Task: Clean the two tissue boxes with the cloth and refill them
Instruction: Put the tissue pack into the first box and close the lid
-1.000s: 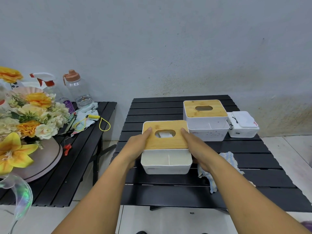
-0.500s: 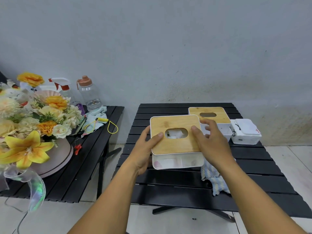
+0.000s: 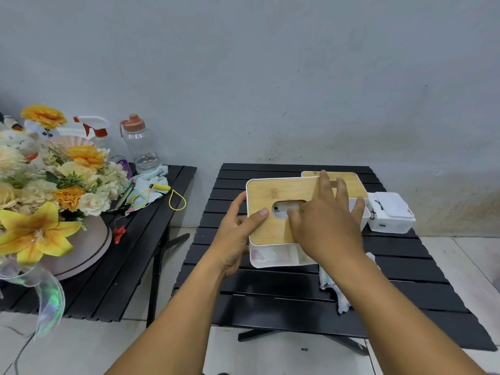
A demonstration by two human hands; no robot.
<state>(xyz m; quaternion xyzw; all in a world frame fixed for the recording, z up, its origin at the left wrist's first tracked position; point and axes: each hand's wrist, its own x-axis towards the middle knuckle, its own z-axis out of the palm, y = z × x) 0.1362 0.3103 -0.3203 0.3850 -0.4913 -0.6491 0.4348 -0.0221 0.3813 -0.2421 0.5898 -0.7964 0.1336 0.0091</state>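
The left hand [image 3: 238, 239] has its grip closed on the left side of the near tissue box [image 3: 273, 255], thumb on its wooden lid [image 3: 273, 209], holding it tilted above the bench [image 3: 284, 293]. The right hand [image 3: 327, 228] lies spread on the lid, grasping nothing, thumb at the oval slot showing white tissue. The second tissue box [image 3: 351, 182] stands behind, near the bench's far edge; the cloth [image 3: 338, 290] lies under the right wrist. No writing is readable.

Soft, even daylight filled the scene, with faint shadows and no harsh glare. Wide-angle distortion bowed the edges. The flowers [image 3: 48, 185] at near left looked slightly overexposed; detail was generally soft.
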